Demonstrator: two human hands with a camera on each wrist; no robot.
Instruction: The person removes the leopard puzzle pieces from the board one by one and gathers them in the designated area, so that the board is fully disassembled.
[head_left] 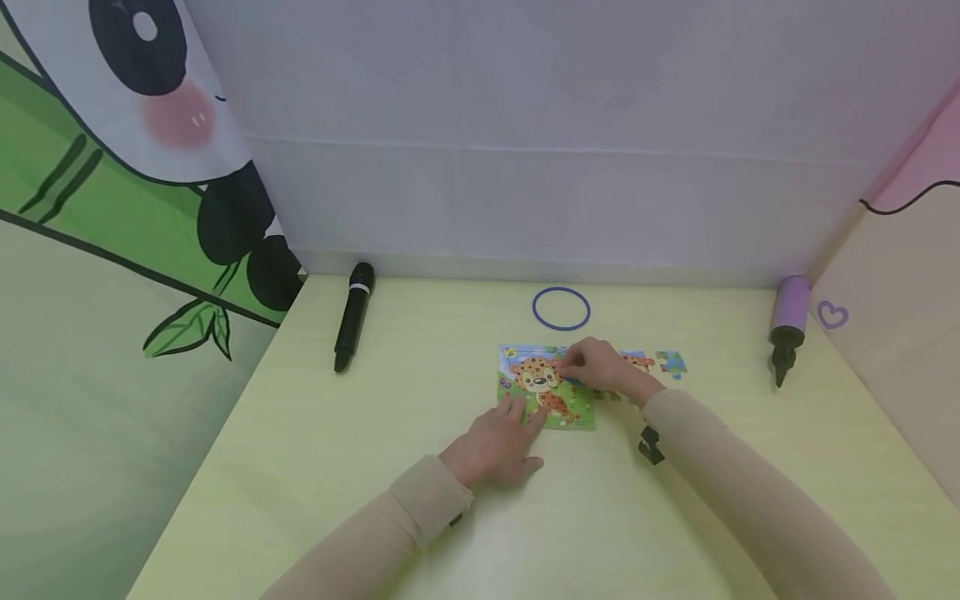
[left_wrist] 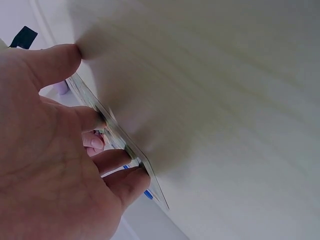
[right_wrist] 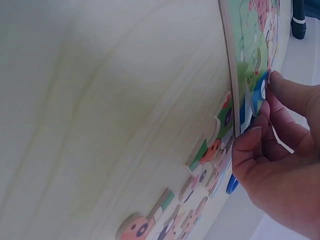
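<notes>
A jigsaw puzzle board [head_left: 581,418] with a spotted leopard cub picture lies flat on the table. My left hand [head_left: 498,442] rests its fingertips on the board's lower left part, fingers extended and thumb on the table; the left wrist view shows the fingers [left_wrist: 131,182] touching the board's edge. Over the board's upper right part, my right hand [head_left: 600,367] pinches a small blue and green puzzle piece [right_wrist: 258,95] between thumb and fingers. The piece is tilted against the board, and the hand hides part of it. Several loose puzzle pieces [right_wrist: 197,175] lie just right of the board.
A blue ring [head_left: 562,327] lies behind the board. At the back left is a black microphone [head_left: 351,325]. A purple cylinder with a black nozzle [head_left: 791,304] lies at the right. A white cloth wall [head_left: 525,208] rises at the table's back edge.
</notes>
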